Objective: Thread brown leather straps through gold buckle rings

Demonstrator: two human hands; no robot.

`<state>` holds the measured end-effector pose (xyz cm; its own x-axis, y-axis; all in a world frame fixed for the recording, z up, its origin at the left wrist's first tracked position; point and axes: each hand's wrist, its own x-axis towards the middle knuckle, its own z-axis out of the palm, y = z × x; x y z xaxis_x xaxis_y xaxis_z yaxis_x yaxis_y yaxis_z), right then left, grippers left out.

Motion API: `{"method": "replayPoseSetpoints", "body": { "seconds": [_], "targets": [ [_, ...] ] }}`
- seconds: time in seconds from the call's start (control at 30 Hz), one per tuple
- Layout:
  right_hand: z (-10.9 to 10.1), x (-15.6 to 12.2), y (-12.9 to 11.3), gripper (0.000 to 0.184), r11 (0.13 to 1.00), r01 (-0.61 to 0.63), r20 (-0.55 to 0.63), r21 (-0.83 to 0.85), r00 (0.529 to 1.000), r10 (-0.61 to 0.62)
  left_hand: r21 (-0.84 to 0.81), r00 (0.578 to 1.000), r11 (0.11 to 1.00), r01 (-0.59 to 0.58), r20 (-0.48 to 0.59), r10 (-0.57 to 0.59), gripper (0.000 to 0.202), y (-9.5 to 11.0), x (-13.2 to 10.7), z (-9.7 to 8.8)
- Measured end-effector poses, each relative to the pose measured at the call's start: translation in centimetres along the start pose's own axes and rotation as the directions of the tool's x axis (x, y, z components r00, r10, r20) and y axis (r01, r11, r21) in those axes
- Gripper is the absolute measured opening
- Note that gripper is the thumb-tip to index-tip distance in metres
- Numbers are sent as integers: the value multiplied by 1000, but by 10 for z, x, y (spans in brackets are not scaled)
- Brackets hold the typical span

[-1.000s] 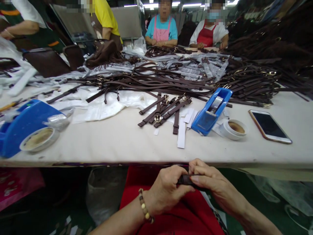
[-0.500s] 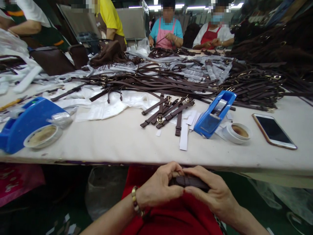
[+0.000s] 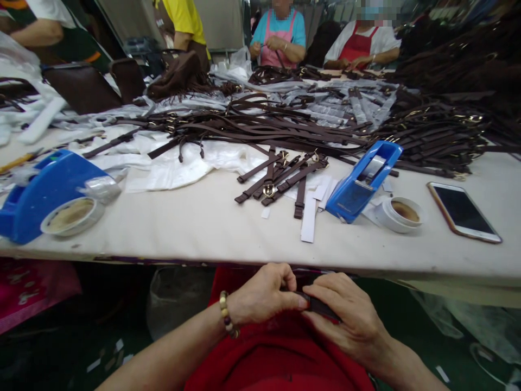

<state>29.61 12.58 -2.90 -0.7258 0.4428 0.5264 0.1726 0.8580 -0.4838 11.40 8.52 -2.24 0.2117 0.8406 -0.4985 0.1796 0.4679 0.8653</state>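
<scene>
Over my red apron, just below the table edge, a dark brown leather strap (image 3: pixel 323 308) is held between my two hands. My left hand (image 3: pixel 264 293), with a beaded bracelet at the wrist, pinches the strap's left end between thumb and fingers. Around its right part my right hand (image 3: pixel 350 309) is closed, the thumb below and the fingers on top. Much of the strap is hidden by the fingers. Beyond the edge, several short brown straps with gold buckles (image 3: pixel 269 190) lie in a small pile on the table (image 3: pixel 183 228).
Blue tape dispensers stand at left (image 3: pixel 57 190) and right (image 3: pixel 362 182). Near them are a shallow dish (image 3: pixel 73 216), a round tub (image 3: pixel 401 213) and a phone (image 3: pixel 466 210). Long brown straps (image 3: pixel 260 127) heap across the back, where co-workers work.
My left thumb has shifted right on the strap, and less of the strap shows between my hands. The camera view has tilted slightly downward.
</scene>
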Motion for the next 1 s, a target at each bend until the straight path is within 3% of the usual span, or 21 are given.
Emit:
{"method": "replayPoseSetpoints", "body": {
  "seconds": [0.1, 0.2, 0.37, 0.47, 0.57, 0.63, 0.7, 0.83, 1.0],
  "targets": [
    [0, 1, -2, 16, 1000, -11, 35, 7, 999, 10, 70, 997, 997, 29, 75, -34, 25, 4, 0, -2],
    [-3, -2, -2, 16, 998, -46, 90, 33, 995, 43, -12, 983, 998, 59, 173, -56, 26, 6, -2, -5],
    [-16, -16, 6, 12, 976, -208, 149, 58, 969, 198, -201, 979, 974, 107, 189, -69, 25, 4, -9, -19],
    [-21, -23, 12, 9, 916, -396, 264, 56, 891, 369, -311, 979, 941, 131, 188, -74, 25, -1, -11, -26],
    [-23, -17, 12, 11, 820, -572, 446, 34, 743, 499, -320, 987, 942, 103, 147, -58, 26, -5, -9, -25],
    [-23, -8, 9, 15, 778, -624, 572, 77, 667, 478, -330, 989, 940, 87, 145, -40, 25, -6, -8, -23],
    [-23, 0, 5, 21, 752, -643, 656, 142, 630, 415, -384, 984, 919, 87, 178, -19, 26, -5, -7, -21],
    [-21, 5, 4, 32, 741, -640, 682, 205, 636, 361, -472, 964, 875, 111, 266, 21, 30, -4, -9, -21],
    [-17, 4, 5, 33, 705, -672, 730, 228, 597, 333, -454, 959, 885, 99, 281, 37, 35, -8, -7, -23]
  ]
}}
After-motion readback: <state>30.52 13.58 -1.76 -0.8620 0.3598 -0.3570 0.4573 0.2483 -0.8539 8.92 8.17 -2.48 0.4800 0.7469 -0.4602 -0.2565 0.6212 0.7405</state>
